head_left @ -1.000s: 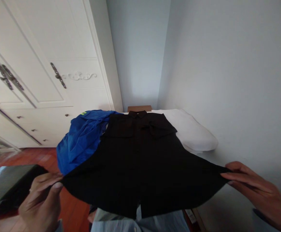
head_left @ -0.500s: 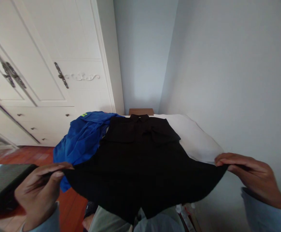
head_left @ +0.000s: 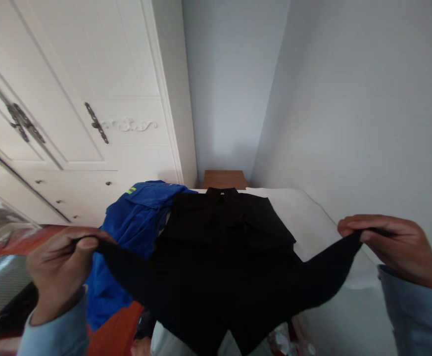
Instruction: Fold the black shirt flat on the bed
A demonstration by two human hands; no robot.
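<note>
A black collared shirt [head_left: 219, 267] with two chest pockets lies spread out, its collar at the far end and its lower edge toward me. My left hand [head_left: 65, 267] pinches the shirt's lower left corner and holds it raised. On the other side, my right hand [head_left: 394, 244] grips the lower right corner between thumb and fingers, also lifted. The hem hangs slack between both hands. Beside the shirt on the left lies a crumpled blue garment [head_left: 126, 232] with a yellow-green strip. White cloth [head_left: 286, 212] shows under the shirt on the right.
A white wardrobe [head_left: 126, 64] with dark handles stands at the left. The pale wall [head_left: 349, 99] rises close on the right. Behind the collar is a brown wooden piece [head_left: 225, 179]. A dark object with a ribbed grey top [head_left: 2, 279] sits on the reddish floor [head_left: 115, 331].
Both hands have risen, lifting the shirt's lower corners higher, and the right hand has shifted slightly outward. The view has tilted a little, so the collar appears lower.
</note>
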